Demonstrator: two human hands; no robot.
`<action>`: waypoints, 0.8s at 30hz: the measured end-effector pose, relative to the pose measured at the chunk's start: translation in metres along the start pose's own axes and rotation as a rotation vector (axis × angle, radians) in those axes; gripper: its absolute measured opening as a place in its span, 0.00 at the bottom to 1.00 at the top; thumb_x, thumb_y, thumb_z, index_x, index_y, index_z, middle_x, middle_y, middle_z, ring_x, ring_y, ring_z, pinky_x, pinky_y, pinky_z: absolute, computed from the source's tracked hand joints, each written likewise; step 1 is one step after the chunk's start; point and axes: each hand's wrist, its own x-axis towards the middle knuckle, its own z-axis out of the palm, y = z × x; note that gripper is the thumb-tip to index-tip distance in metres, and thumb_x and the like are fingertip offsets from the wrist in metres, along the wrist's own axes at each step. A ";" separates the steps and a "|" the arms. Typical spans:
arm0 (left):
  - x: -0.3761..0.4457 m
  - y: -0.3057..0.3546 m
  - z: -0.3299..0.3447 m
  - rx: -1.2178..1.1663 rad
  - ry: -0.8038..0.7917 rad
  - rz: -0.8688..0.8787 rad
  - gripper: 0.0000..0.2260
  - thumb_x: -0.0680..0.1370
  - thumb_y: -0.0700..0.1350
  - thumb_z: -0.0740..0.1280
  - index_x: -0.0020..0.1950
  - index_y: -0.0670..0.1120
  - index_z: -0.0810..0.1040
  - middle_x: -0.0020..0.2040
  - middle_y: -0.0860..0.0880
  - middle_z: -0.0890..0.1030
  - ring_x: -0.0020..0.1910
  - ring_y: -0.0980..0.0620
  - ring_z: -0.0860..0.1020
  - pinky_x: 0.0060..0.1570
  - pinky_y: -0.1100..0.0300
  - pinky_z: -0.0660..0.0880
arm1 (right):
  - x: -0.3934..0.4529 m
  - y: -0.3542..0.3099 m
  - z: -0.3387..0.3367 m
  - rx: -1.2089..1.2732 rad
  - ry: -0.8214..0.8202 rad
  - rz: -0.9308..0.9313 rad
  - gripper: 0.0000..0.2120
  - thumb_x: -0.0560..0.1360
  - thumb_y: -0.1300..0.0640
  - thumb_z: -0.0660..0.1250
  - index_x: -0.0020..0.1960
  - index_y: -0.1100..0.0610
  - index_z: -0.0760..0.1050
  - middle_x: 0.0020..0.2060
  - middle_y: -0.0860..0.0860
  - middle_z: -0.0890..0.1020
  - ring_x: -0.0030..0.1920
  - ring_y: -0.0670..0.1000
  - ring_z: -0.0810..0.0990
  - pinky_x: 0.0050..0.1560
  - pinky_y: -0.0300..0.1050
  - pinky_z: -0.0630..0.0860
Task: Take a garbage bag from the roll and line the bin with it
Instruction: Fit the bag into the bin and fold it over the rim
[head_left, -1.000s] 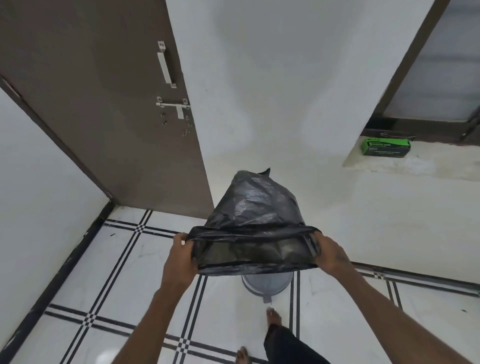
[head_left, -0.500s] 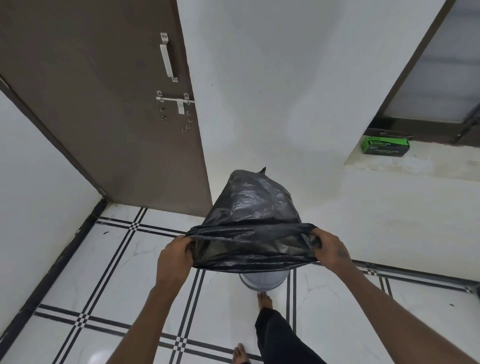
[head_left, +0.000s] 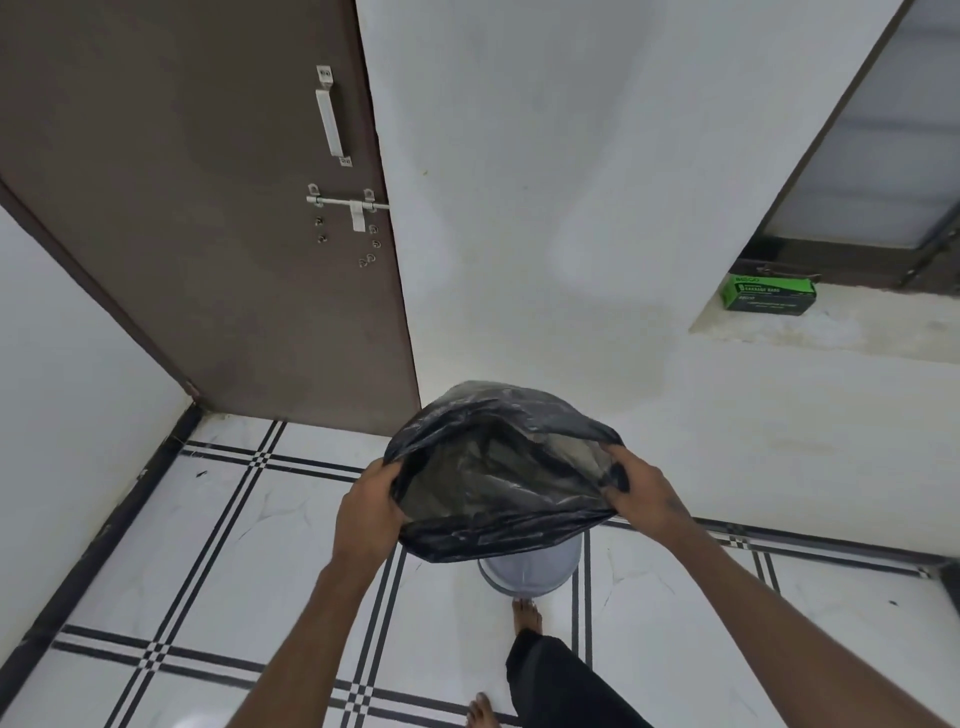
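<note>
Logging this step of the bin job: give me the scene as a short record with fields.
bag: black garbage bag, mouth held open toward the camera, above the bin
left hand: left hand grips the bag's left rim
right hand: right hand grips the bag's right rim
bin: grey bin on the tiled floor, mostly hidden by the bag, not yet lined
box: green garbage bag box on the window ledge
door: brown door, bolt fitted

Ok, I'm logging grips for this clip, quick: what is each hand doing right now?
Left hand: grips the left edge of the crinkled black plastic garbage bag's open mouth.
Right hand: grips the right edge of the same mouth.
</note>
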 end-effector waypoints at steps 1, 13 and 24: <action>0.001 0.000 0.000 -0.003 0.007 0.004 0.19 0.75 0.34 0.64 0.63 0.47 0.79 0.56 0.47 0.80 0.52 0.43 0.79 0.51 0.54 0.76 | 0.001 -0.001 0.000 -0.001 0.000 0.004 0.27 0.76 0.64 0.68 0.73 0.53 0.68 0.62 0.56 0.80 0.60 0.59 0.79 0.59 0.48 0.76; 0.013 0.005 0.003 0.016 -0.003 -0.006 0.14 0.77 0.38 0.63 0.61 0.47 0.80 0.59 0.48 0.82 0.54 0.43 0.80 0.53 0.53 0.76 | 0.010 -0.005 0.000 -0.006 -0.005 -0.008 0.30 0.76 0.63 0.69 0.76 0.53 0.65 0.66 0.56 0.78 0.65 0.59 0.77 0.65 0.49 0.74; 0.025 0.014 0.018 0.100 -0.035 -0.004 0.14 0.79 0.40 0.62 0.63 0.49 0.80 0.61 0.49 0.79 0.54 0.44 0.80 0.51 0.54 0.76 | 0.024 0.010 -0.006 -0.014 -0.009 0.011 0.30 0.76 0.61 0.68 0.76 0.51 0.62 0.63 0.57 0.80 0.60 0.61 0.79 0.58 0.49 0.76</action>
